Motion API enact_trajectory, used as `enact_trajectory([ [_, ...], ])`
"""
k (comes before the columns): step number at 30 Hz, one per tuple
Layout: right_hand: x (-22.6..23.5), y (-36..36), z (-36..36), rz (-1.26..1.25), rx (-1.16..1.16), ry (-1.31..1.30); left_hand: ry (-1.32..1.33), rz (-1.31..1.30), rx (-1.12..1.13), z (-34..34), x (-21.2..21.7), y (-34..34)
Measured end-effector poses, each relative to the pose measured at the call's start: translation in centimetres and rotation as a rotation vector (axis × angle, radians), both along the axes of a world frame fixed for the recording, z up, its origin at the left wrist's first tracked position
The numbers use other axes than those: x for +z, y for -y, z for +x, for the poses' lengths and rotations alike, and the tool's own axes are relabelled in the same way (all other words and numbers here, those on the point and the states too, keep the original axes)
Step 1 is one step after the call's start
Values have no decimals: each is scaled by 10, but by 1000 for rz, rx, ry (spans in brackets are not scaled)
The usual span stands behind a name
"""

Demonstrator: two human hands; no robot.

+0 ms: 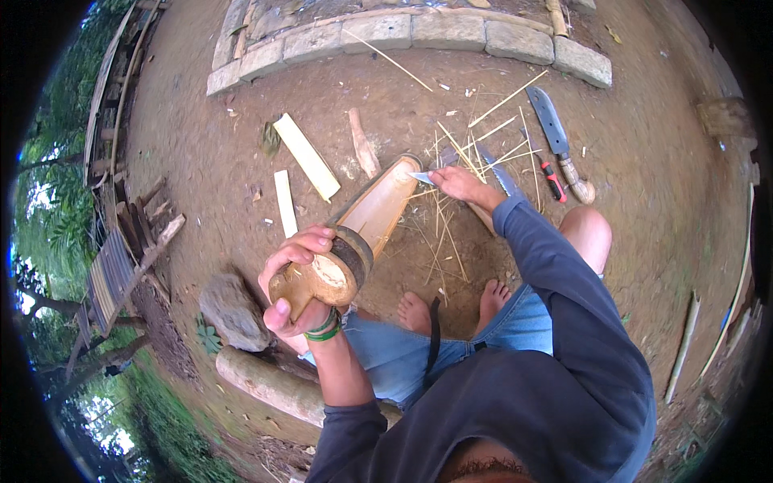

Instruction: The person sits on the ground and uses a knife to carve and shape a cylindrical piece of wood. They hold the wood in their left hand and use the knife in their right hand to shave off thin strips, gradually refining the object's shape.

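Note:
My left hand [294, 282] grips the near end of a split bamboo half-pipe [378, 205], holding it tilted with its cut node end toward me and its far end on the dirt. My right hand [460, 183] reaches forward to the far end of the bamboo and holds a small knife [422, 177] whose blade rests against the bamboo's rim. Thin bamboo slivers [475, 149] lie scattered around that hand. I sit with bare feet [451, 306] on the ground.
A large machete [557, 137] and a red-handled cutter [549, 177] lie to the right. Flat bamboo strips [306, 157] lie to the left. A stone border [419, 36] runs ahead; a rock [233, 310] and a log [274, 382] sit by my left side.

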State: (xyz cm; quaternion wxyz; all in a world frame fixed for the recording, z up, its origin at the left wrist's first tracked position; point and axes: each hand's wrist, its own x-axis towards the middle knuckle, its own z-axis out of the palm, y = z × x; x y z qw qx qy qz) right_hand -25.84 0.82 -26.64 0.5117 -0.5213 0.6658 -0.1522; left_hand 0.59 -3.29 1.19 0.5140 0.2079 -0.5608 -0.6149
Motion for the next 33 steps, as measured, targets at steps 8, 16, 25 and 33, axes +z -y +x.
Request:
enact_trajectory([
  [8, 33, -10, 4, -34, 49, 134, -1, -12, 71, 0, -2, -8],
  [16, 104, -37, 25, 32, 28, 206, -8, -29, 48, 9, -3, -15],
  [25, 118, -77, 37, -51, -41, 317, -105, 48, 6, 14, -10, -20],
  [33, 97, -82, 20, -56, -219, 537, -138, 37, 87, 17, -16, -40],
])
